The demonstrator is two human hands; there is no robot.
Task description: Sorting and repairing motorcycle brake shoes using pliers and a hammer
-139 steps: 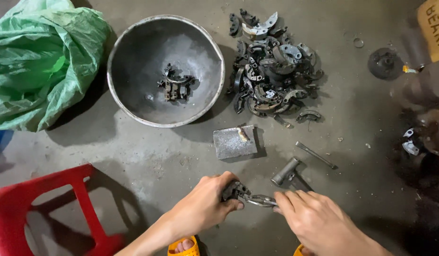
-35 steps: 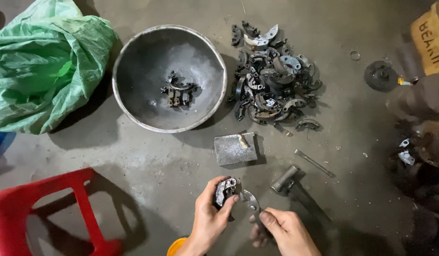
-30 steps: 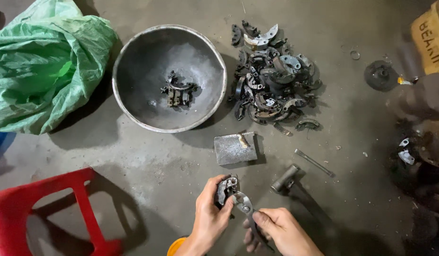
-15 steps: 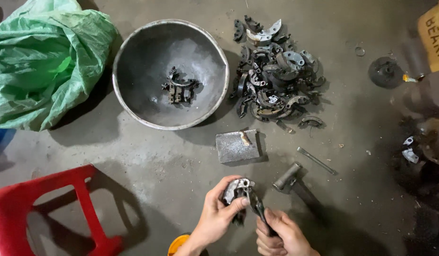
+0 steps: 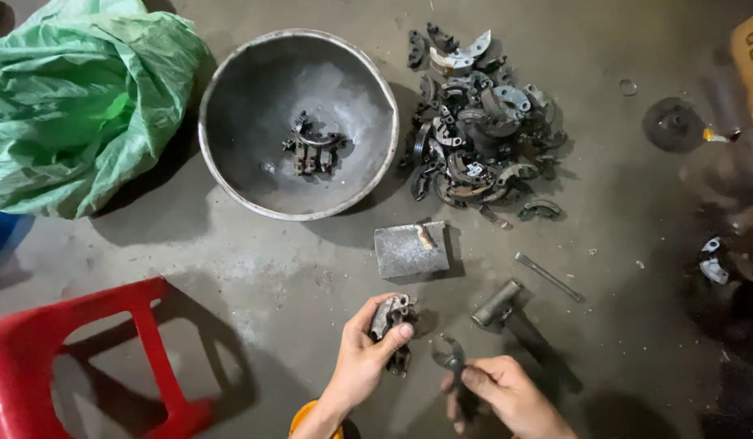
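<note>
My left hand (image 5: 364, 358) grips a dark curved metal part (image 5: 390, 315), a worn brake-shoe-like piece, just above the concrete floor. My right hand (image 5: 506, 392) holds a pair of pliers (image 5: 453, 358), jaws pointing up and a little apart from that part. A hammer (image 5: 506, 307) lies on the floor just right of the pliers. A grey metal block (image 5: 410, 250) sits beyond my hands.
A round metal bowl (image 5: 230, 97) with a few parts in it stands at the back. A heap of curved metal parts (image 5: 482, 138) lies to its right. A green plastic bag (image 5: 75, 97) is at far left, a red stool (image 5: 75, 358) near left, a thin rod (image 5: 549, 276) right.
Both hands drew back toward me and separated. The pliers came off the part; the left hand keeps the part alone.
</note>
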